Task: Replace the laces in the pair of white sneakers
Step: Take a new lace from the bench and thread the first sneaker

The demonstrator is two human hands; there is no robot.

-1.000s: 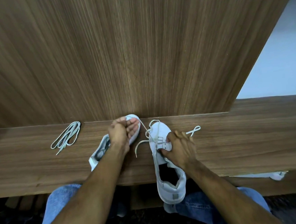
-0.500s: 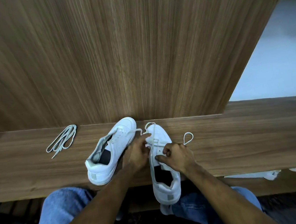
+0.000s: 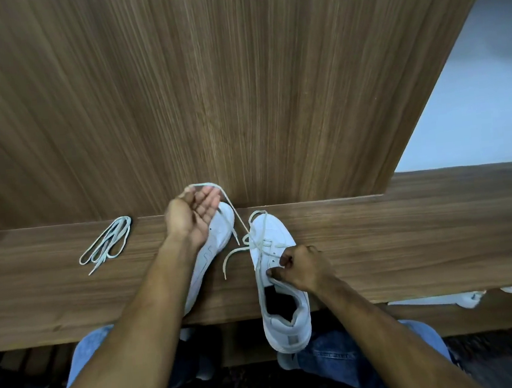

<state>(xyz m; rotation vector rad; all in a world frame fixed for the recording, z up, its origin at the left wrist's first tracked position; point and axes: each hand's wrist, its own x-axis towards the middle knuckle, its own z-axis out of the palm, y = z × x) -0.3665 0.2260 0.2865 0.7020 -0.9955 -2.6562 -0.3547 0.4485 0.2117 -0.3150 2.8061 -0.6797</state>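
**Lace being drawn out of the right-hand sneaker**

The sneaker being worked on (image 3: 275, 255) lies on the wooden shelf (image 3: 411, 240) with its toe toward the back panel and its heel overhanging the front edge above the lap. A pale lace (image 3: 234, 210) is threaded only through the eyelets near the toe, loosely; one strand is led up and to the left, and another end lies curled on the shelf between the two shoes. The step in hand is judged to be unlacing, or possibly threading; which of the two cannot be settled from this view alone.

The strand is lifted by the left hand (image 3: 195, 214), raised palm-up with the fingers loosely curved, the lace passing over the fingertips. Whether it is pinched or merely draped cannot be told. The shoe is steadied at its tongue by the right hand (image 3: 303, 267), whose fingers are curled and pinch the upper beside the eyelets.

The next move is judged to call for a steady pull along the lace while the shoe is held firmly, so that it is not dragged off the edge.

The second sneaker (image 3: 213, 255) lies just beside, largely hidden under the left forearm. A bundle of spare laces (image 3: 108, 242) rests well apart on the left. No containers are in view.
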